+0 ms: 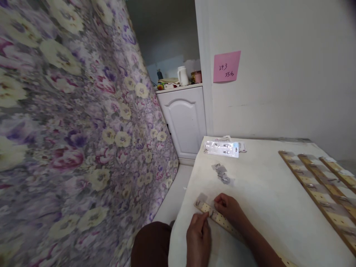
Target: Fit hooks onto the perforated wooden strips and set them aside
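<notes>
A narrow wooden strip with rows of holes (219,219) lies slantwise on the white table, passing beneath my right forearm. At its far end sits a small shiny metal piece with a clear plastic square (202,197). My left hand (198,235) is closed at the near edge of the strip, thumb and finger pinched beside a second small metal piece (211,213). Across the strip, my right hand (228,208) is pinched too, at the edge of a clear plastic piece. What exactly the fingertips hold is too small to make out.
Loose metal pieces in clear plastic (221,173) lie farther up the table (267,181). Behind them is a clear pack (222,148). Several filled wooden strips (314,189) line the right side. A floral curtain (83,141) hangs left; a pink note (226,66) is on the wall.
</notes>
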Motion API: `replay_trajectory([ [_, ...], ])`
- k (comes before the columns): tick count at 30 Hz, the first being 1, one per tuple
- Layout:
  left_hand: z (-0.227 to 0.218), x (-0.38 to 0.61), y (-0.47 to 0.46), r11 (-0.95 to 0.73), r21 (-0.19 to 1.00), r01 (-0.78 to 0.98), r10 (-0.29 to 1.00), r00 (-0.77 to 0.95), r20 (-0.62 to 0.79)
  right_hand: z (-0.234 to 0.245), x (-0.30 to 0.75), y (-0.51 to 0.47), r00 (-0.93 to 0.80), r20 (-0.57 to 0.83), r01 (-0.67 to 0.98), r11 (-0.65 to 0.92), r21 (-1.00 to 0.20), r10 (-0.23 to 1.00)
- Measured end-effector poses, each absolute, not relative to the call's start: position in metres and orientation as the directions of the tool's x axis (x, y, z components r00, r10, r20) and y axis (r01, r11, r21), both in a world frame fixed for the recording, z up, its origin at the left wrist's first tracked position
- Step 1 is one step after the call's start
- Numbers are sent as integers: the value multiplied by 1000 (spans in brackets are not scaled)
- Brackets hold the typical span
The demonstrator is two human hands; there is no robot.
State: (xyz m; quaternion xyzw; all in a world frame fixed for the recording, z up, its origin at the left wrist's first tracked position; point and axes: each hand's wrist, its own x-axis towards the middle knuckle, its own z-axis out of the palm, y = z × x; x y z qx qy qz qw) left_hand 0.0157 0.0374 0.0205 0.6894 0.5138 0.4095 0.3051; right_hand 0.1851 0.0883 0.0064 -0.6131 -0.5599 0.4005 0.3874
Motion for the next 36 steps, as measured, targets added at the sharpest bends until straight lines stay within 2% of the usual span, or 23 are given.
replay_trajectory([
  [13, 16, 16, 38, -314, 826, 469, 949, 119, 293, 4, 184, 88, 61, -44, 399, -65, -914, 997],
  [22, 16, 16, 39, -296, 814, 499, 955, 146, 257, 6, 184, 85, 60, -40, 378, -60, -924, 997],
  [29, 19, 16, 37, -298, 806, 512, 955, 157, 253, 9, 183, 84, 73, -16, 439, -47, -897, 997],
  [36, 19, 18, 38, -292, 799, 526, 956, 161, 244, 4, 180, 85, 103, -64, 517, -109, -849, 993],
])
